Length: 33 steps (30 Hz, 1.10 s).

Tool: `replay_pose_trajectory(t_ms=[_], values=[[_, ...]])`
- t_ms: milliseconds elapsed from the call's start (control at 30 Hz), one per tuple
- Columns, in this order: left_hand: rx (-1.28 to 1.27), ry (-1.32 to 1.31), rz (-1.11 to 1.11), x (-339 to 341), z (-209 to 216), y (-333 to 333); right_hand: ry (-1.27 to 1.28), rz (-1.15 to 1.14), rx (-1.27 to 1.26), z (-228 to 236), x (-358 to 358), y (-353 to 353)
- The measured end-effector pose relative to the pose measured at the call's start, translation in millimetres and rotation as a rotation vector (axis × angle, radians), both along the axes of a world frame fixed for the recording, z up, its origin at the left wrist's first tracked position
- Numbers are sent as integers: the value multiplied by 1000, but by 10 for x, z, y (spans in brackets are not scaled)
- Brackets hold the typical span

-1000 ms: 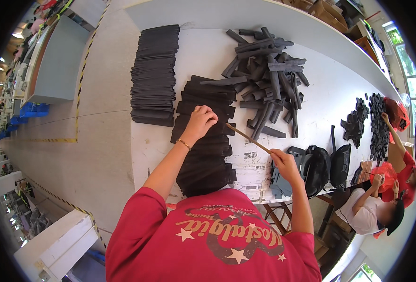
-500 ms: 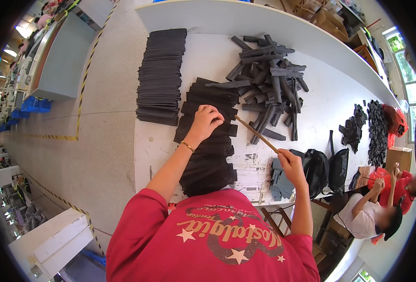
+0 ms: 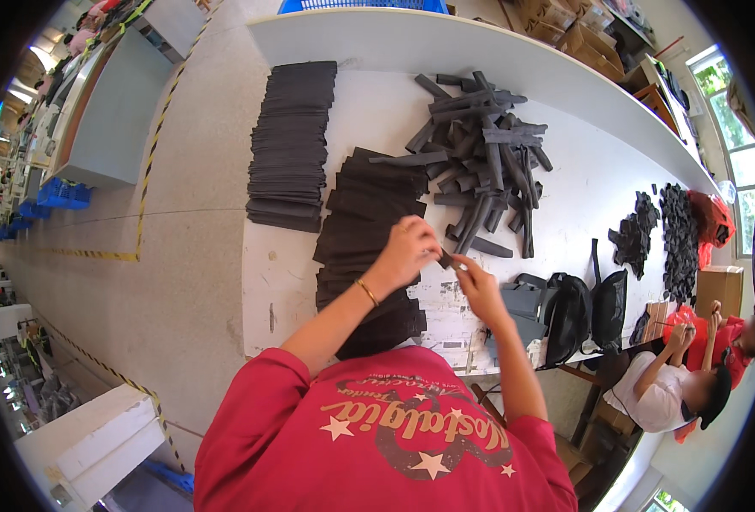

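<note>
My left hand (image 3: 410,249) is over the right side of a long overlapped row of black fabric pieces (image 3: 364,200), its fingers pinched together and slightly blurred. Between it and my right hand (image 3: 478,286) stretches a small black fabric piece (image 3: 447,258). The fingers of my right hand are closed at the piece's other end. No thin stick can be made out now; my fingers may hide it. A loose heap of dark rolled fabric tubes (image 3: 488,154) lies beyond my hands, to the right.
A neat stack of flat black pieces (image 3: 288,141) lines the table's left side. Black bags (image 3: 569,316) and grey pieces (image 3: 522,309) lie at right, with small black pieces (image 3: 678,239) farther off. A raised white panel (image 3: 497,47) borders the far edge. Two people sit at right.
My right hand has moved left and up toward my left hand, which has shifted right and down. The thin stick seen in my right hand no longer shows. A small black piece now spans them.
</note>
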State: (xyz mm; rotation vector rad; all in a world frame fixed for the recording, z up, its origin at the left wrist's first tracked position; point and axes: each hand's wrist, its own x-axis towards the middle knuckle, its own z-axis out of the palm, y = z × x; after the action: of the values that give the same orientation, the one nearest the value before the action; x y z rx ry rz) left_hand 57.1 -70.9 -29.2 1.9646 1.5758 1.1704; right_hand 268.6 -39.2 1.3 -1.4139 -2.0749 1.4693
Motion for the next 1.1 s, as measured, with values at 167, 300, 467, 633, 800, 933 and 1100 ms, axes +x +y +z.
replay_pose_trajectory(t_ms=[167,300,467,633,800,933,1100], values=[[-34,-935,593,-168,105,-240,279,-53,-287,-279,-282,-258],[-375,-2130,389,-93,-396,-365,107,22,159,-430,-637,-578],[-264,-2195,498,-115,-286,-299,79,-99,263,-365,-833,-832],[-302,-2057,630,-221,-270,-269,67,-20,60,-241,-642,-972],[-377,-1983,734,-327,-284,-226,-59,41,-140,-181,-277,-1117],[-457,-1857,788,-355,-301,-214,-47,69,-176,-132,84,-1234],[-128,-1654,747,-919,-92,-91,-117,85,-264,160,617,-1378]])
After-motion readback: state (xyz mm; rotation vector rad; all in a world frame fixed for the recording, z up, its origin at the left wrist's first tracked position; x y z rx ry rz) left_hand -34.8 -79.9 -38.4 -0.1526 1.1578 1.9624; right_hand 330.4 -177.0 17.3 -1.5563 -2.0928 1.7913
